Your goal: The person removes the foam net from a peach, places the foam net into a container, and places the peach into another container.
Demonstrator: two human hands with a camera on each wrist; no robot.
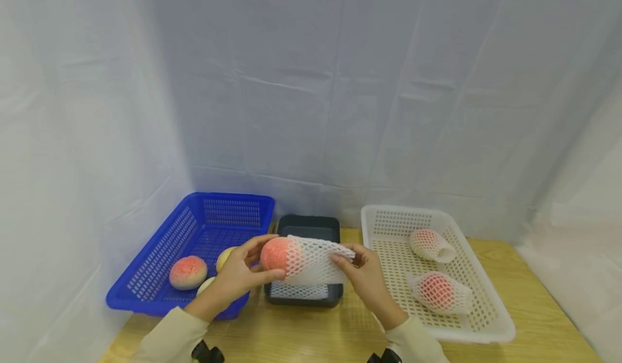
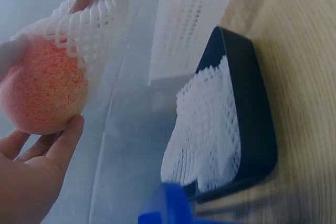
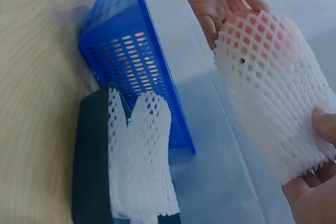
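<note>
Over the dark tray in the middle of the tabletop, a reddish peach is being held up, partly tucked into a white foam net. It's gripped from the bare end by the left hand, fingers and thumb curved round it with a fruit-wide gap. The net's far end is pinched almost closed by the right hand, thumb on top. Probably held that way so the fruit is kept steady while the mesh is pulled taut.

The layout seems sorted for easy reach: bare fruit in the blue basket on the left, spare nets in the tray, netted fruit in the white basket on the right.

Count-wise: one peach in hand; three fruits can be made out in the blue basket, namely one red-topped peach, one yellow fruit and one pale fruit mostly hidden by the arm. Two netted fruits, one farther back and one nearer. Spare nets overlap, so an exact number can't be told.
</note>
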